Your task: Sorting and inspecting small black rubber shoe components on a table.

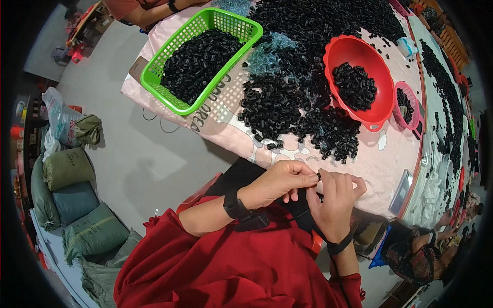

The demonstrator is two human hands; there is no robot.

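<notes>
My left hand [286, 180] and my right hand [333, 204] meet just off the table's near edge. A small black plastic piece [319, 176] sits at the left thumb and fingertip, which are pinched together. The right fingers are bent close against the same spot, and what lies under them is mostly hidden. Just beyond my hands spreads a large heap of small black plastic pieces [275, 110]. To the left, a green basket [150, 82] holds many of the same pieces. On the right, a red scalloped bowl [380, 77] contains a smaller pile.
Clear bluish bits [272, 51] lie among the heap on the pink tablecloth [226, 136]. A pink basket [399, 110] stands beside the bowl, and a phone-like flat object [401, 191] lies near the right edge. Filled sacks [95, 233] rest at left. Other people sit across and at right.
</notes>
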